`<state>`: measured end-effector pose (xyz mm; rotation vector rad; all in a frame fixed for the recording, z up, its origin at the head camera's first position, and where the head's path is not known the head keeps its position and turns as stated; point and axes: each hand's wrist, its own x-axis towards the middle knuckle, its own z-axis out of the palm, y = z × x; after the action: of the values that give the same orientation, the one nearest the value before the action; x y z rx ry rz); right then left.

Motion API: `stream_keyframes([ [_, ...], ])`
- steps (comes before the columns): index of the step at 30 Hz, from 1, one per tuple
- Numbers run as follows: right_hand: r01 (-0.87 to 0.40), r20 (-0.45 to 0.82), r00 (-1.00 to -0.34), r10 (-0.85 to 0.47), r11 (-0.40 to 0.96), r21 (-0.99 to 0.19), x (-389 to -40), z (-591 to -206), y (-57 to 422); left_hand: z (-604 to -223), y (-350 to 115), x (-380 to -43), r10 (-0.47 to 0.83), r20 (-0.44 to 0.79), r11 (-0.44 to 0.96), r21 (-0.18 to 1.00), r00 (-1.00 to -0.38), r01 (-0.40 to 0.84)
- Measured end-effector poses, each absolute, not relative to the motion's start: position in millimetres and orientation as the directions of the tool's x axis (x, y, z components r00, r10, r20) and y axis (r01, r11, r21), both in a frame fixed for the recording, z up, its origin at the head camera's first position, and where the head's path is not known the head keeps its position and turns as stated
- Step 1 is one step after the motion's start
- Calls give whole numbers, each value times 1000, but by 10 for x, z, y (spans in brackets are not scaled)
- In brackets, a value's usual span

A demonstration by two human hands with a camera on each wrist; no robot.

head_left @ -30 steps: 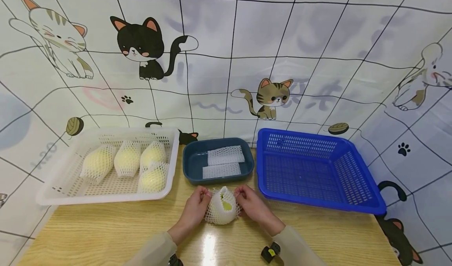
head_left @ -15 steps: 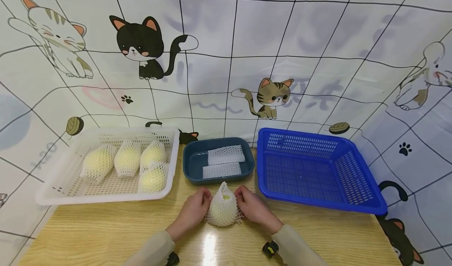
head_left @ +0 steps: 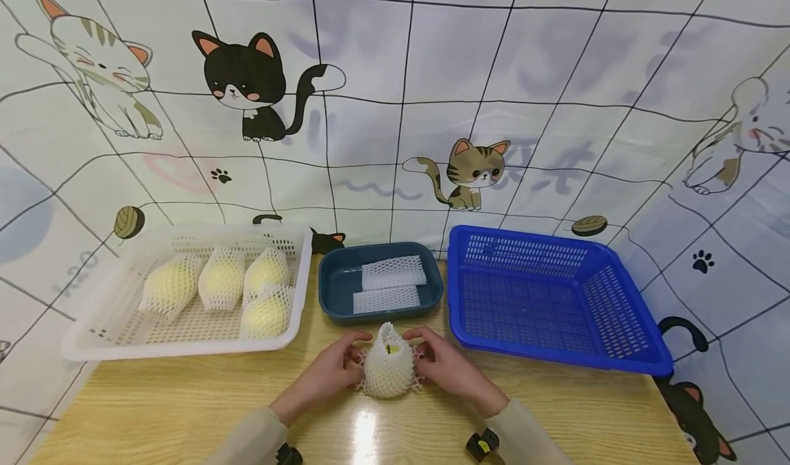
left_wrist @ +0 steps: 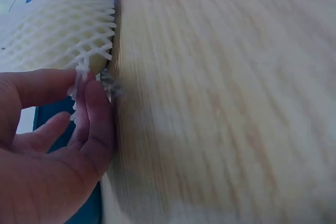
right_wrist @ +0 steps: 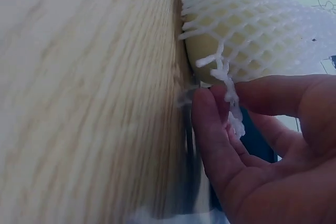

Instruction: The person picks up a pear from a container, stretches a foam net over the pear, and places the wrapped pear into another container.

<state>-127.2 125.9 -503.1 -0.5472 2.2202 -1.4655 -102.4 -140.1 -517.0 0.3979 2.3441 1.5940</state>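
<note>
A pale yellow fruit in a white foam net sleeve [head_left: 389, 374] stands on the table in front of me, the net gathered to a point at the top with a bit of green showing in its opening. My left hand [head_left: 333, 369] is at its left side. In the left wrist view, the thumb and fingers pinch the net's loose lower edge [left_wrist: 82, 69]. On the other side, my right hand [head_left: 446, 365] pinches a frayed strand of the net [right_wrist: 229, 90] between thumb and forefinger. The fruit's bare lower skin [right_wrist: 202, 51] shows beneath the net.
At left stands a white basket [head_left: 185, 347] with several net-wrapped yellow fruits [head_left: 221, 278]. A dark teal tray [head_left: 336, 283] behind my hands holds two flat foam nets [head_left: 387, 299]. A blue basket [head_left: 524, 307] stands at right, and a cat-print wall covering [head_left: 364, 129] rises behind.
Both hands have kept at the net's sides. The net has risen around the fruit, so the green gap at its front has shrunk to a small opening near the top. My fingers have spread somewhat.
</note>
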Motion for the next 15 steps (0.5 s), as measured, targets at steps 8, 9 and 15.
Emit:
stream_keyframes([
  [8, -310, -33, -858, -512, 568, -762, -1274, -5059, 1210, -5176, -1302, -1010, 326, 40, 613, 752, -945, 243],
  [9, -328, -25, -860, -510, 590, -738, -1271, -5058, 1199, -5169, -1290, -1004, 323, 47, 634, 731, -945, 253],
  [15, -393, 0, -862, -507, 669, -631, -1247, -5012, 1162, -5118, -1245, -951, 335, 97, 687, 655, -937, 314],
])
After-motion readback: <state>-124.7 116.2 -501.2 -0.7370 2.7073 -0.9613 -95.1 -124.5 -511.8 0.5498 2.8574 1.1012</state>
